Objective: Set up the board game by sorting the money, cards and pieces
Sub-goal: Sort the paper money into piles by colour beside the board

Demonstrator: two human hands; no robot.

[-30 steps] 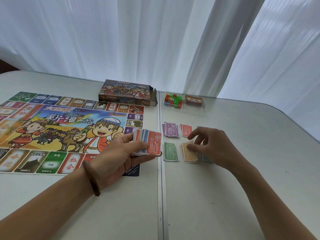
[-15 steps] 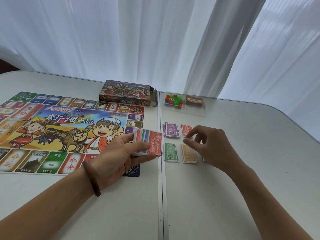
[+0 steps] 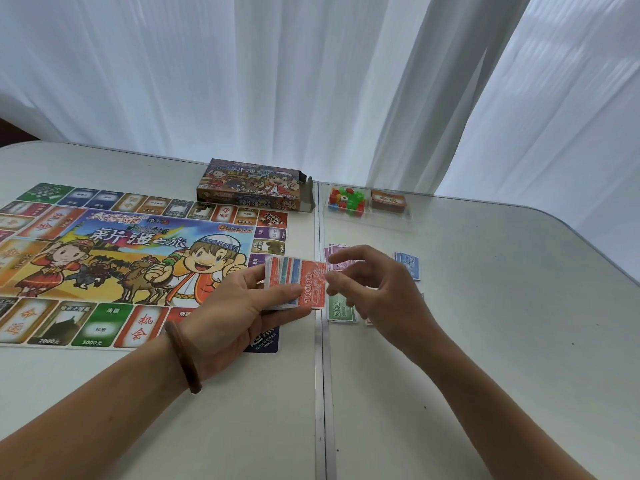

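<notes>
My left hand [image 3: 239, 306] grips a fanned stack of play money [image 3: 296, 284] with a red 10000 note on top. My right hand [image 3: 377, 289] hovers just right of the stack, fingers apart and empty, its fingertips near the top note's edge. On the table under and around that hand lie sorted piles: purple notes [image 3: 334, 252], blue notes [image 3: 408, 265] and green 500 notes [image 3: 339, 308]. An orange pile is mostly hidden by my right hand. The game board [image 3: 121, 265] lies flat at the left.
The game box [image 3: 252, 185] stands open-ended behind the board. A clear tray [image 3: 398, 220] at the back holds coloured plastic pieces [image 3: 346, 200] and a brown card deck [image 3: 388, 200]. White curtains hang behind the table. A seam runs down the table's middle.
My right hand has lifted off the orange pile and moved left toward the stack in my left hand, uncovering the blue notes. My left hand stays put.
</notes>
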